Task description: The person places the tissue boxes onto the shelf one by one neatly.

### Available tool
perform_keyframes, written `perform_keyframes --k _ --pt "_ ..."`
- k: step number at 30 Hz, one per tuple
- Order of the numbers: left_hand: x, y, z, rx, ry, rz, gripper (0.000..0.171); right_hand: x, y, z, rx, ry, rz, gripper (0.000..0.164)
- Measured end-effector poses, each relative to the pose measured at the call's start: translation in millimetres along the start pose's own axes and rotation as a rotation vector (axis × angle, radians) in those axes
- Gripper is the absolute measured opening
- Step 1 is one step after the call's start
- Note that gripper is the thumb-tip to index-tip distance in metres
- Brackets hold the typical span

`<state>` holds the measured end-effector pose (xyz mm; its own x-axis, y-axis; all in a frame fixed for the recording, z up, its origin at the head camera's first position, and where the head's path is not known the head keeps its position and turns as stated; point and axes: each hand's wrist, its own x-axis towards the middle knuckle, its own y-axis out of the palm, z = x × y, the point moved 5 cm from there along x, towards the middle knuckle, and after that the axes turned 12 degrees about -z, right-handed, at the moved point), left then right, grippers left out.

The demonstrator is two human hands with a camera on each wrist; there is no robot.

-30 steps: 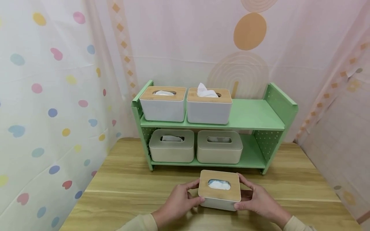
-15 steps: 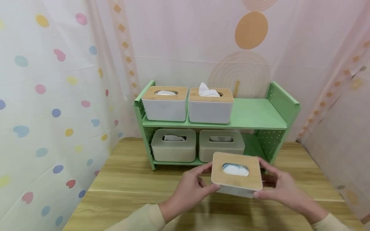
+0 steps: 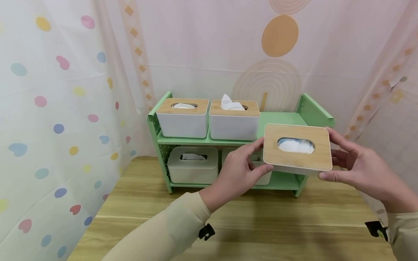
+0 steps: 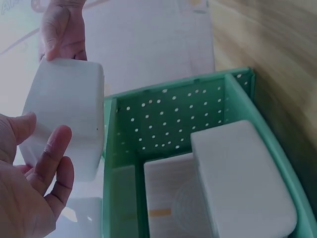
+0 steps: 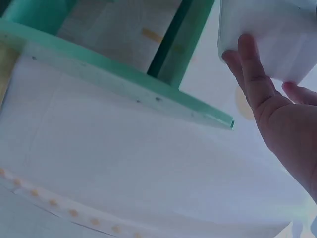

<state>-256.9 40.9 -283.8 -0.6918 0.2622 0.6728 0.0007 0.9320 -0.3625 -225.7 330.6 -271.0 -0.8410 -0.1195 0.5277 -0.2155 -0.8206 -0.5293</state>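
A white tissue box (image 3: 316,143) with a wooden lid is held up in front of the right part of the green shelf (image 3: 284,117). White tissue shows in its oval slot. My left hand (image 3: 240,168) grips the box's left end, thumb at the near edge, and my right hand (image 3: 362,166) grips the right end. In the left wrist view the box's pale side (image 4: 74,109) lies between both hands. The right wrist view has the right fingers (image 5: 255,74) against the box. Two similar wooden-lidded boxes, a left one (image 3: 183,125) and a middle one (image 3: 233,127), stand on the top tier.
On the lower tier sit two beige tissue boxes, the left one (image 3: 192,172) in plain sight and the right one (image 3: 266,179) mostly behind my left hand. The shelf's raised right side panel (image 3: 315,110) stands behind the held box. Below is the wooden table (image 3: 147,203); curtains hang around it.
Both hands have lifted the wooden-lidded tissue box off the table and carried it up and to the right, to the height of the top tier in the head view.
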Motion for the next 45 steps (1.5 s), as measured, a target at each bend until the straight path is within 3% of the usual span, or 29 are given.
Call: perform_keyframes --k 7,10,14,17,19,21,24,27,31,35,38,45 --pt "25.3 2.3 1.2 0.147 0.05 -0.004 0.073 22.8 -6.0 -5.3 -0.029 0.055 0.047 0.109" --pt "34.3 2.8 -0.7 0.253 0.12 -0.034 0.068 29.4 -7.3 -6.9 -0.029 0.08 0.052 0.103" --pt "42.7 3.0 -5.8 0.434 0.252 -0.159 0.055 34.4 -10.8 -6.3 -0.074 0.159 -0.035 0.085" --pt "45.7 2.7 -11.3 0.593 0.388 -0.298 0.039 35.6 -10.6 -1.1 -0.155 0.185 -0.198 0.069" --pt "46.7 3.2 -14.2 0.688 0.476 -0.378 0.028 35.5 -6.7 5.1 -0.227 0.13 -0.338 0.059" --pt "47.1 4.4 -15.4 0.76 0.548 -0.421 0.023 34.5 -0.8 12.3 -0.287 0.013 -0.483 0.048" --pt "45.1 7.1 -13.4 0.83 0.603 -0.419 0.024 29.1 8.6 21.0 -0.397 -0.18 -0.65 0.035" --pt "40.5 10.5 -9.3 0.91 0.633 -0.388 0.034 23.5 14.4 24.3 -0.484 -0.317 -0.733 0.032" --pt "38.3 17.0 -1.9 0.995 0.585 -0.266 0.057 20.2 17.4 21.7 -0.578 -0.395 -0.723 0.04" --pt "44.1 24.7 6.3 0.998 0.405 -0.043 0.081 24.5 18.3 14.5 -0.646 -0.347 -0.602 0.056" --pt "50.1 28.6 10.1 0.987 0.275 0.075 0.09 30.7 19.8 8.3 -0.68 -0.281 -0.497 0.065" --pt "57.5 31.3 12.1 0.955 0.133 0.152 0.096 38.1 23.1 5.3 -0.697 -0.235 -0.411 0.071"
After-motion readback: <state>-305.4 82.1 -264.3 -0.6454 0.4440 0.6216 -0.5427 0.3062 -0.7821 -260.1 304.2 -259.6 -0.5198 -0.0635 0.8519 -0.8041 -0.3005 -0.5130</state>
